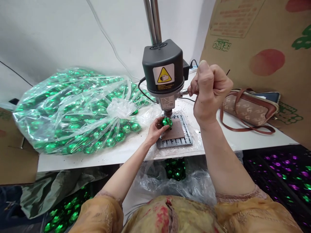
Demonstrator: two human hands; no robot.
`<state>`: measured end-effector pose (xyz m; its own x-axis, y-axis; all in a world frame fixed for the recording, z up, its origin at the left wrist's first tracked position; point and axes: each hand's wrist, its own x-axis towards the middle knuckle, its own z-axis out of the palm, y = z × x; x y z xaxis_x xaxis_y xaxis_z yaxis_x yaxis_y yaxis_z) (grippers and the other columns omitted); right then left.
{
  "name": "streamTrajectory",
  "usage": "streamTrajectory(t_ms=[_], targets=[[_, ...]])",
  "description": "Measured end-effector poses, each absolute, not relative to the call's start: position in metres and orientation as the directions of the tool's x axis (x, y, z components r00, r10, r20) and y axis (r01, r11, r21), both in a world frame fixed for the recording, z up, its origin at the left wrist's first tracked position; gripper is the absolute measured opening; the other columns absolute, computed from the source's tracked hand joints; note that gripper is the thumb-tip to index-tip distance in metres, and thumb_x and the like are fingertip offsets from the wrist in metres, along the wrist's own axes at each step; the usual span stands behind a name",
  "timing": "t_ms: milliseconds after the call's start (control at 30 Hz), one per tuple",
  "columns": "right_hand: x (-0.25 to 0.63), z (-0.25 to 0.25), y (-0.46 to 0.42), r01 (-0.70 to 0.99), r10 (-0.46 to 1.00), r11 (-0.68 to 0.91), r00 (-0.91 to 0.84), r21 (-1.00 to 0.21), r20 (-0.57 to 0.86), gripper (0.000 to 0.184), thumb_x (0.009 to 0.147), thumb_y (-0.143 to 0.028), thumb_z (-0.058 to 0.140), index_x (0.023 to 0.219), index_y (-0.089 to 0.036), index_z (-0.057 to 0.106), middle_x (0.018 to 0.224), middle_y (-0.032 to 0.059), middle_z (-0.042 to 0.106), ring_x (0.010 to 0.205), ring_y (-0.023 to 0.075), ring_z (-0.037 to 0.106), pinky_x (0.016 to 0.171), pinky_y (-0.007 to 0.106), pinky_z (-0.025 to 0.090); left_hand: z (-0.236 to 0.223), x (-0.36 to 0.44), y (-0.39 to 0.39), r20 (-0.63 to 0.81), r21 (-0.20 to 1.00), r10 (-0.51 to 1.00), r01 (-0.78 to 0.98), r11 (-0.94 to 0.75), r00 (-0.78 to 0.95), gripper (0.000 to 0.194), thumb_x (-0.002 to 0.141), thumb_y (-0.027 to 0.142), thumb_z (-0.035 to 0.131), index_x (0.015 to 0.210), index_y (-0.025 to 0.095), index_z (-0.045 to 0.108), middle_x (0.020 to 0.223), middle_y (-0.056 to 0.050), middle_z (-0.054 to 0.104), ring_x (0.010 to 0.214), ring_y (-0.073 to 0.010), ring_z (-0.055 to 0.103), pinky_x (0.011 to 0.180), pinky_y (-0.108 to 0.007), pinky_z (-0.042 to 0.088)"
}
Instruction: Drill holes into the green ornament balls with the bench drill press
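Observation:
A shiny green faceted ball is pinched between the thumb and fingers of my left hand. The ball sits right under the chuck of a small black bench drill press; the drill bit itself cannot be made out. Beneath the ball lies a brown board on the slotted metal base plate. To the right of the motor housing, my right hand is closed in a raised fist around the press's feed lever, whose metal hub shows beside the fingers.
A big clear plastic bag full of green balls rests on the white table at left. At right are a patterned handbag and a cardboard box. More green and purple balls lie below the table edge. Dark shavings dot the tabletop.

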<state>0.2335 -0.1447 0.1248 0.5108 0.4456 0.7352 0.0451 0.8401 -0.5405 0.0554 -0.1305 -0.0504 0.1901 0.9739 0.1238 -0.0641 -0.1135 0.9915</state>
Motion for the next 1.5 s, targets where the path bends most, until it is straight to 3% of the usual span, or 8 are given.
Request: streamTrajectory(t_ms=[133,367,600,833,1067,1233,1400,1500], targets=[[0.233,0.125,-0.145,0.062,0.453,0.826,0.517,-0.560,0.726,0.062,0.088,-0.068,0.061,0.062,-0.023,0.026,0.053,-0.0063,0.029,0.048,0.0068,0.032,0.051,0.030,0.031,-0.050,0.054,-0.132,0.157,0.985,0.964,0.036,-0.168,0.216,0.063,0.069,0.044,0.095,0.122,0.020,0.069,0.117,-0.010,0.076,0.105,-0.0259,0.071,0.100,-0.042,0.055],[0.234,0.124,-0.143,0.068,0.457,0.819,0.521,-0.569,0.721,0.063,0.086,-0.071,0.060,0.063,-0.024,0.025,0.053,-0.0055,0.027,0.049,0.0081,0.031,0.051,0.032,0.031,-0.051,0.062,-0.148,0.242,0.941,0.931,0.167,-0.294,0.272,0.059,0.076,0.045,0.090,0.125,0.022,0.066,0.121,-0.010,0.074,0.117,-0.0290,0.068,0.105,-0.044,0.053],[0.231,0.120,-0.146,0.030,0.409,0.866,0.530,-0.499,0.743,0.055,0.091,-0.055,0.063,0.063,-0.023,0.029,0.053,-0.0061,0.031,0.047,0.0073,0.031,0.050,0.031,0.028,-0.054,0.067,-0.150,0.213,0.960,0.944,0.124,-0.250,0.251,0.056,0.080,0.048,0.088,0.123,0.021,0.063,0.121,-0.010,0.073,0.118,-0.0280,0.068,0.108,-0.043,0.051],[0.227,0.105,-0.149,0.061,0.324,0.902,0.559,-0.428,0.763,0.059,0.094,-0.047,0.060,0.060,-0.019,0.021,0.051,-0.0045,0.022,0.044,0.0073,0.026,0.049,0.033,0.024,-0.056,0.067,-0.151,0.215,0.966,0.943,0.090,-0.244,0.253,0.056,0.079,0.048,0.089,0.121,0.021,0.063,0.120,-0.010,0.073,0.120,-0.0283,0.068,0.109,-0.044,0.051],[0.229,0.096,-0.153,0.138,0.256,0.913,0.540,-0.384,0.802,0.057,0.096,-0.043,0.057,0.059,-0.019,0.020,0.050,-0.0056,0.026,0.046,0.0032,0.026,0.046,0.026,0.026,-0.059,0.067,-0.150,0.240,0.956,0.939,0.108,-0.272,0.245,0.060,0.079,0.054,0.088,0.122,0.021,0.062,0.122,-0.010,0.073,0.121,-0.0286,0.068,0.108,-0.044,0.052],[0.229,0.090,-0.150,0.142,0.163,0.952,0.516,-0.271,0.841,0.053,0.097,-0.030,0.055,0.061,-0.017,0.018,0.051,-0.0053,0.025,0.045,0.0006,0.025,0.044,0.022,0.026,-0.061,0.068,-0.150,0.258,0.951,0.935,0.107,-0.290,0.244,0.062,0.080,0.055,0.087,0.124,0.020,0.061,0.124,-0.011,0.072,0.122,-0.0289,0.068,0.109,-0.046,0.053],[0.227,0.083,-0.147,0.233,0.123,0.928,0.541,-0.289,0.832,0.055,0.095,-0.038,0.056,0.064,-0.020,0.015,0.052,-0.0065,0.020,0.042,0.0013,0.019,0.042,0.023,0.026,-0.063,0.068,-0.150,0.261,0.951,0.933,0.102,-0.293,0.248,0.061,0.081,0.054,0.087,0.125,0.021,0.061,0.123,-0.011,0.073,0.122,-0.0286,0.068,0.109,-0.046,0.053],[0.225,0.082,-0.147,0.210,0.104,0.945,0.538,-0.252,0.836,0.054,0.094,-0.034,0.056,0.063,-0.019,0.014,0.051,-0.0062,0.019,0.042,0.0014,0.020,0.042,0.022,0.027,-0.064,0.067,-0.150,0.263,0.949,0.932,0.107,-0.296,0.248,0.060,0.081,0.053,0.086,0.125,0.021,0.061,0.123,-0.010,0.073,0.122,-0.0280,0.068,0.109,-0.045,0.053]])
